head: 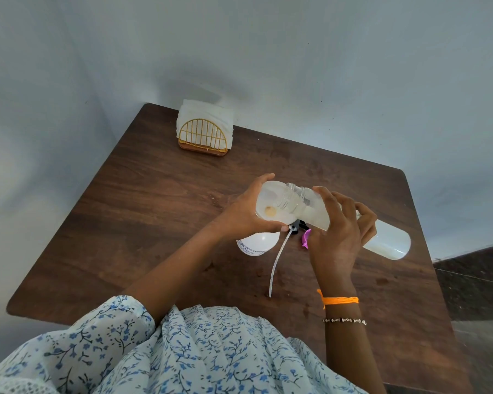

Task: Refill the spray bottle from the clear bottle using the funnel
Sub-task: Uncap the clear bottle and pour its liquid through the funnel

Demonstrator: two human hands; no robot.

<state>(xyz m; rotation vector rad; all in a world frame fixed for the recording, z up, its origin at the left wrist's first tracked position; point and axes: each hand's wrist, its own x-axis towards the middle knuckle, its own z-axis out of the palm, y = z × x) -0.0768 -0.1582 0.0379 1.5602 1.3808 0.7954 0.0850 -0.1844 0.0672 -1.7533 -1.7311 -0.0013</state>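
Over funnel, right hand tilting clear bottle

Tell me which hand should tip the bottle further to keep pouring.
Right. The right hand already grips the clear bottle, its mouth over the funnel. The left hand is busy steadying that funnel on the spray bottle.

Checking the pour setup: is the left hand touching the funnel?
Touching. The head view shows the left hand gripping the funnel rim, fingers over the far edge, thumb on the near edge.
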